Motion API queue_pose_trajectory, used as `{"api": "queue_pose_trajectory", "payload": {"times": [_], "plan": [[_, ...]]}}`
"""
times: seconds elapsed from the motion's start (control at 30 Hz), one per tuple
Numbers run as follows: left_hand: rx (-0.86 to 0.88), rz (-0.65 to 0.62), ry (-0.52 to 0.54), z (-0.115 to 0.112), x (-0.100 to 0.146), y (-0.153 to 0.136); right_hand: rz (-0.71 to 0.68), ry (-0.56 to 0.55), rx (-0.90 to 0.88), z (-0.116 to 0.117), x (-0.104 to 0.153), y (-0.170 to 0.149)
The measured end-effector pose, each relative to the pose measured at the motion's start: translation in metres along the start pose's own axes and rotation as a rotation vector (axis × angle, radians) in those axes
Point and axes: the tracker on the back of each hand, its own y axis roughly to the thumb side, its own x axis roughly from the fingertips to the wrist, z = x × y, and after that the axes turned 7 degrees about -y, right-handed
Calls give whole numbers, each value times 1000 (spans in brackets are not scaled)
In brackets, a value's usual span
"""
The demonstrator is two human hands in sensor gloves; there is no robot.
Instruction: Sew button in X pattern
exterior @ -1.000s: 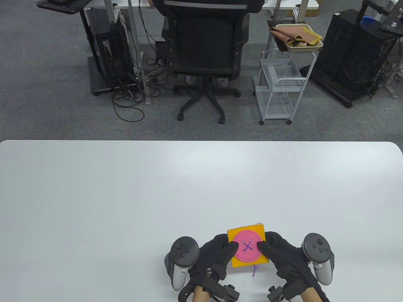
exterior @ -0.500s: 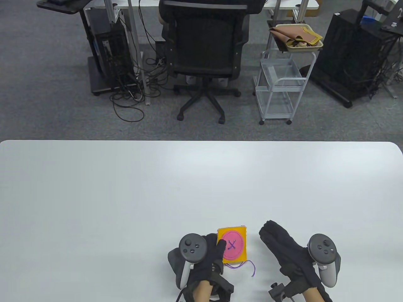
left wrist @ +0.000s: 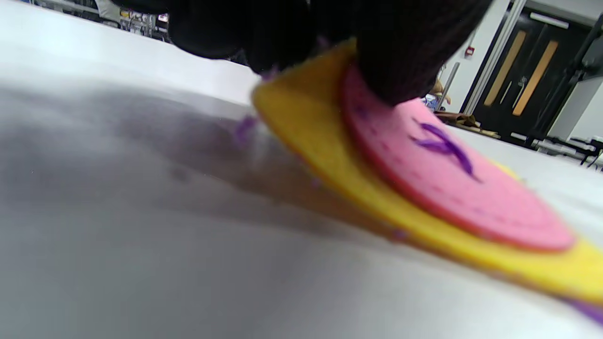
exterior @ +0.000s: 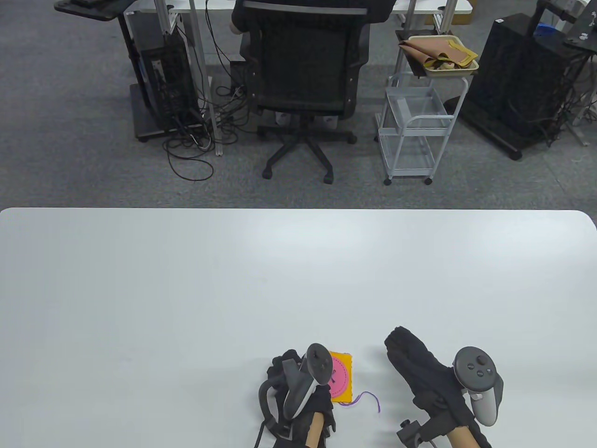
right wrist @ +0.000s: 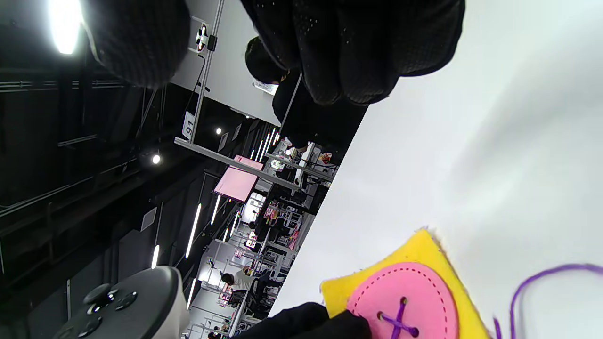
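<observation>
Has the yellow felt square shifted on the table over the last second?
Yes. The yellow felt square slid left along the table's near edge, carried by the left hand, away from the right hand.

Black knit gloves (exterior: 422,368), grey trackers (exterior: 475,380), bare wrists.

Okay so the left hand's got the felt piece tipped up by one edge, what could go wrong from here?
The left hand pinches only one edge of the yellow felt square, so the tilted piece may slip or flop back onto the table.

The loose purple thread trails on the table; lifting further could drag or snag it, perhaps loosening the X stitch.

The right hand rests apart, giving no support.
</observation>
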Motion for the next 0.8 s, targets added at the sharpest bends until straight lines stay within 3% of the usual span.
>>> {"api": "queue_pose_trajectory", "payload": {"times": [0.27,0.8], "plan": [[-67,49,-58,-5,-3,4,9,-1,-8,-1,0,-1],[-61,61,-46,1,-1,1,20,-29,-2,-11,-2,0]]}}
